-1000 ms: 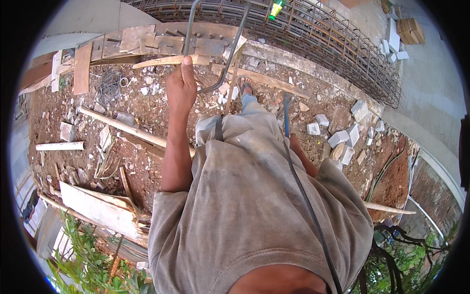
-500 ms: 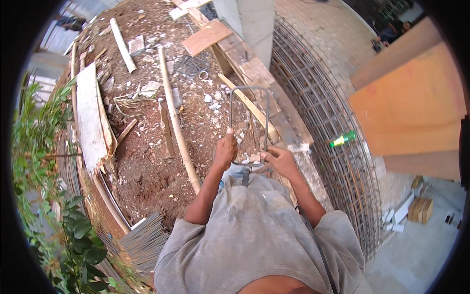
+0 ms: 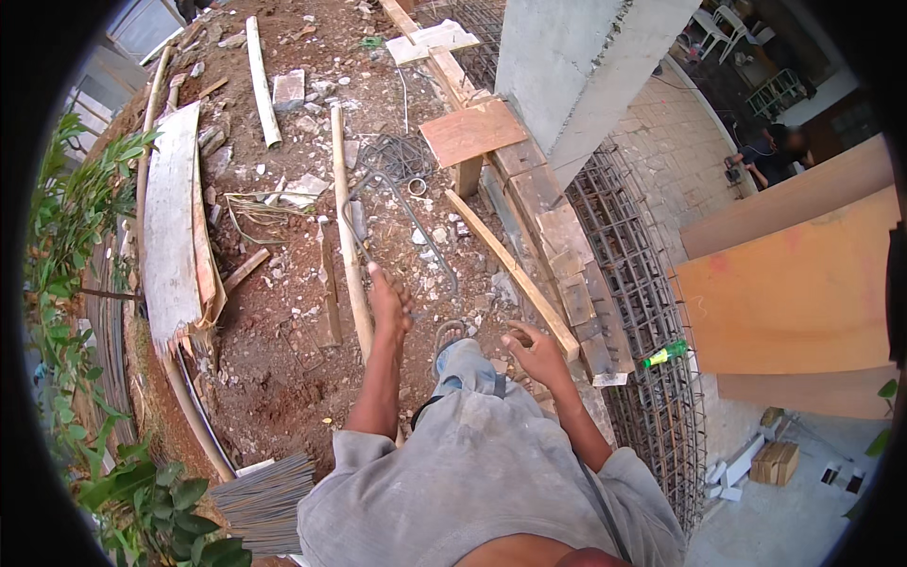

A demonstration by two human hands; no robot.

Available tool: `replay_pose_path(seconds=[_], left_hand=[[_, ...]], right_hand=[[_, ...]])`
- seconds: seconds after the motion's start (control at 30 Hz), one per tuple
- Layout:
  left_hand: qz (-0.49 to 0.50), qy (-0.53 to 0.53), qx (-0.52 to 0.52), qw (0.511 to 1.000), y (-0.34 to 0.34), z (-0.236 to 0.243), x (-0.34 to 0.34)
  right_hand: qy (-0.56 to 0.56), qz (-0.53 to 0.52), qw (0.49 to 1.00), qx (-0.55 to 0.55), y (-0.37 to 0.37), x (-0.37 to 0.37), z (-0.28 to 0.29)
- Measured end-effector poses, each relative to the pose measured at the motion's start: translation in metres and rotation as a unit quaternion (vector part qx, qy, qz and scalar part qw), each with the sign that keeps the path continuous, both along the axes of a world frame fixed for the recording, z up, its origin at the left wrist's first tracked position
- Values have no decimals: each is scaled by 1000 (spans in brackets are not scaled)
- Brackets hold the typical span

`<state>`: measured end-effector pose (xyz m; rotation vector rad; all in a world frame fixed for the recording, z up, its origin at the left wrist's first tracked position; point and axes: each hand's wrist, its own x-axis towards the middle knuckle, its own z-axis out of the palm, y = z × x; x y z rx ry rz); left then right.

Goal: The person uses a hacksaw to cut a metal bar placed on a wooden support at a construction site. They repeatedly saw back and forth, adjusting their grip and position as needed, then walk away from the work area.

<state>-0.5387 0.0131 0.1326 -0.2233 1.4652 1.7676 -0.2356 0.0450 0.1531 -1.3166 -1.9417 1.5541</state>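
Observation:
A thin bent steel stirrup (image 3: 422, 231) with rounded corners tilts over the dirt ahead of me. Its near left side reaches the thumb of my left hand (image 3: 388, 304), whose fingers are curled closed around it; its lower edge is hard to make out. My right hand (image 3: 537, 353) is apart from the stirrup, empty, with the thumb and loosely bent fingers separated. Close to the right hand lies a narrow wooden strip (image 3: 515, 274). My sandalled foot (image 3: 451, 331) shows on the ground between the hands.
A plank-and-brick edge (image 3: 548, 227) and a long rebar cage (image 3: 628, 283) run along my right, with a green bottle (image 3: 665, 353) on the cage. A concrete column (image 3: 586, 85) stands ahead. Poles (image 3: 346, 227), rubble and a splintered board (image 3: 170, 227) lie leftward. Another person (image 3: 770, 156) is far right.
My right hand has let go of the stirrup and moved away. The stirrup has swung left and tilted with my left hand. The view has shifted, showing more ground ahead.

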Motion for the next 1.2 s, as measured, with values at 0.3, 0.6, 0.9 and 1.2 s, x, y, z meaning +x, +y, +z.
replay_pose_path(seconds=[0.3,0.6,0.9,1.2], left_hand=[[-495,413,-459,611,161,-189,-256],[-809,207,-266,482,-37,-298,65],[-626,317,-336,628,-16,-240,1],[-532,105,-563,624,-180,-179,107]], right_hand=[[-165,-95,979,-69,-26,0,19],[-143,-134,963,-186,-114,104,-11],[-138,-40,917,-371,-202,251,-154],[-311,-505,796,-120,30,506,-363]])
